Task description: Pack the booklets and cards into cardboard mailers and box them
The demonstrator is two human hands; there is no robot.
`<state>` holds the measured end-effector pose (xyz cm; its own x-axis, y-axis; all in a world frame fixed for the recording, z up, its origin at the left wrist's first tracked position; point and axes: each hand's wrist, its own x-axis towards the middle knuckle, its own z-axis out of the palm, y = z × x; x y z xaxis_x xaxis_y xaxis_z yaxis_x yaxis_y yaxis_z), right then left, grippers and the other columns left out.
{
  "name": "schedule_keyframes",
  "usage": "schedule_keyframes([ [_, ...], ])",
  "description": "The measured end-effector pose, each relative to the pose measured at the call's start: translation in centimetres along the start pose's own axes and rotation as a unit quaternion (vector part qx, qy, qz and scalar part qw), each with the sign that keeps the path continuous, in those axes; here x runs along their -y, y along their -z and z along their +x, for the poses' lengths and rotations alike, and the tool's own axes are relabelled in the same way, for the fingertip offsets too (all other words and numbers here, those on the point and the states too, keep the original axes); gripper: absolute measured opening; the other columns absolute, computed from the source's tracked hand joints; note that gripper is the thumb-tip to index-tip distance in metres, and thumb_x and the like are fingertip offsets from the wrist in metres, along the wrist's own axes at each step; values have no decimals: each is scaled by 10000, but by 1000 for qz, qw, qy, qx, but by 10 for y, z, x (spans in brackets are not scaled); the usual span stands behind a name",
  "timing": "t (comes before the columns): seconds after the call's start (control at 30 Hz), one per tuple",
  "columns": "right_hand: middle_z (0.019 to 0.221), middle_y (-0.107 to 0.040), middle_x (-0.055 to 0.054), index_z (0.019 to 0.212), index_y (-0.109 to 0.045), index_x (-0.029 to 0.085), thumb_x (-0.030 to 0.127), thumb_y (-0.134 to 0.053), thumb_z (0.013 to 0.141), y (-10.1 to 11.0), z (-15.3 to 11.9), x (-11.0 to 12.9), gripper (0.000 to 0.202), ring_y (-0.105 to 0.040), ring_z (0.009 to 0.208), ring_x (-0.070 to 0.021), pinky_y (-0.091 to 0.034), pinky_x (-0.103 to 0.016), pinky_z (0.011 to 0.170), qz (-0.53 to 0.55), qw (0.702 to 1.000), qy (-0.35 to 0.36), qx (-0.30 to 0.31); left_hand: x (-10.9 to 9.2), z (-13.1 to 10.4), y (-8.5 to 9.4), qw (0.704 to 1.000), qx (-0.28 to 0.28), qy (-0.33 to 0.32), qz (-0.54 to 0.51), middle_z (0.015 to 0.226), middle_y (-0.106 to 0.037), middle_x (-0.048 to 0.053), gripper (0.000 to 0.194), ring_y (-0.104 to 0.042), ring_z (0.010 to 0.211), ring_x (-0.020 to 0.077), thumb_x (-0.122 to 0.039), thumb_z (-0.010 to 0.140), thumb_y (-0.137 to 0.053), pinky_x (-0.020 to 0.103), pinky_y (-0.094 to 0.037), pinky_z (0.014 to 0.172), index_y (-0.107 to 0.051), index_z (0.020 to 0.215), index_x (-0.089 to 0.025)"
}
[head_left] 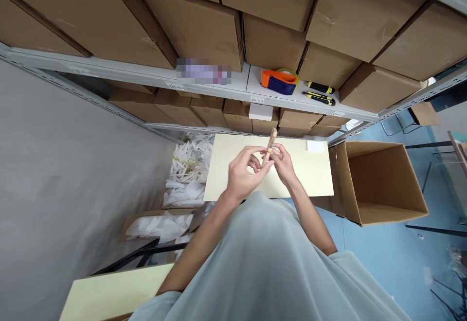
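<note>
Above the pale yellow table (310, 175), a slim, light-brown stick-like piece (272, 138) is held up at a slant; its exact kind is too small to make out. My left hand (244, 172) pinches it near its lower end between thumb and fingertips. From the other side, the fingers of my right hand (283, 163) are closed on its middle, partly covering it. A white slip (315, 146) lies at the table's far right corner.
An open cardboard box (386, 185) stands right of the table. Crumpled white paper scraps (191, 160) fill the left side. The shelf (237, 87) ahead bears cartons (273, 41), an orange-and-blue tape dispenser (279, 82) and two yellow-black utility knives (319, 92).
</note>
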<state>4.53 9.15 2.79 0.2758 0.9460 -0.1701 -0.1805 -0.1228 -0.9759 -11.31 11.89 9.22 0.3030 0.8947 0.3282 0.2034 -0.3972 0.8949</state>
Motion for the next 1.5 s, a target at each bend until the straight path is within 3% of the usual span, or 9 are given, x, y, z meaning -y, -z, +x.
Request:
schedule_keyframes([
  [0.27, 1038, -825, -153, 1069, -841, 236, 847, -494, 936, -27, 20, -28, 715, -770, 1180, -320, -692, -459, 916, 56, 998, -37, 4, 8, -16, -50, 986, 34, -99, 130, 1138, -841, 89, 144, -817, 1026, 269, -269, 1012, -702, 375, -638, 943, -823, 1088, -250],
  [0.4, 1058, -840, -123, 1074, -830, 217, 765, -718, 840, -9, 18, -31, 607, -776, 1136, -304, -683, -429, 953, 100, 991, -82, 19, 10, -12, -36, 995, 16, -63, 77, 1162, -845, 78, 167, -816, 1047, 256, -337, 1015, -723, 380, -654, 971, -838, 1118, -274],
  [0.53, 976, -838, -69, 988, -809, 219, 678, -900, 714, 23, 18, -28, 543, -755, 913, -233, -646, -389, 942, 83, 995, -46, -45, 28, 2, -10, 999, -14, 43, -4, 1157, -844, 81, 288, -791, 872, 200, -474, 1022, -716, 328, -668, 801, -842, 1130, -239],
  [0.7, 998, -836, -73, 1028, -824, 213, 690, -818, 869, 38, 10, -8, 503, -752, 927, -241, -618, -401, 923, -63, 991, 57, -106, 80, 14, -5, 986, -19, 160, -36, 1118, -852, 99, 411, -801, 894, 230, -571, 932, -767, 340, -666, 827, -857, 1095, -204],
  [0.87, 1052, -822, -95, 1152, -816, 241, 391, -594, 1137, 5, -16, 9, 268, -727, 976, -250, -601, -414, 909, -346, 893, 277, -76, 102, 19, -28, 951, 39, 240, -193, 1233, -837, 141, 523, -815, 1056, 309, -566, 892, -770, 491, -667, 1007, -824, 1226, -166],
  [1.0, 1076, -828, -103, 1230, -793, 231, 179, -549, 1141, -20, -35, -4, 265, -724, 926, -242, -592, -388, 825, -484, 779, 398, -14, 94, 18, -41, 929, 62, 214, -296, 1309, -821, 149, 582, -761, 1271, 358, -581, 849, -794, 518, -634, 1106, -803, 1292, -202],
  [1.1, 1099, -831, -98, 1286, -778, 235, 130, -545, 1133, -22, -44, -14, 297, -737, 931, -233, -593, -370, 803, -511, 750, 419, -19, 89, 14, -44, 921, 79, 210, -319, 1298, -827, 145, 616, -772, 1259, 350, -612, 866, -766, 501, -655, 1078, -780, 1343, -223],
  [1.33, 1013, -813, -79, 1221, -793, 251, 242, -587, 1147, 9, -49, 6, 219, -759, 911, -223, -623, -371, 849, -407, 837, 363, -51, 97, 6, -42, 962, 51, 178, -199, 1247, -838, 137, 412, -781, 1205, 323, -447, 870, -804, 499, -631, 1111, -831, 1183, -182],
  [1.5, 1092, -832, -98, 1254, -783, 244, 316, -576, 1154, 46, -31, 12, 241, -788, 994, -240, -640, -390, 901, -369, 876, 299, -83, 110, -7, -38, 967, -32, 197, -155, 1107, -853, 102, 414, -799, 989, 250, -459, 860, -843, 402, -683, 914, -839, 1170, -184],
])
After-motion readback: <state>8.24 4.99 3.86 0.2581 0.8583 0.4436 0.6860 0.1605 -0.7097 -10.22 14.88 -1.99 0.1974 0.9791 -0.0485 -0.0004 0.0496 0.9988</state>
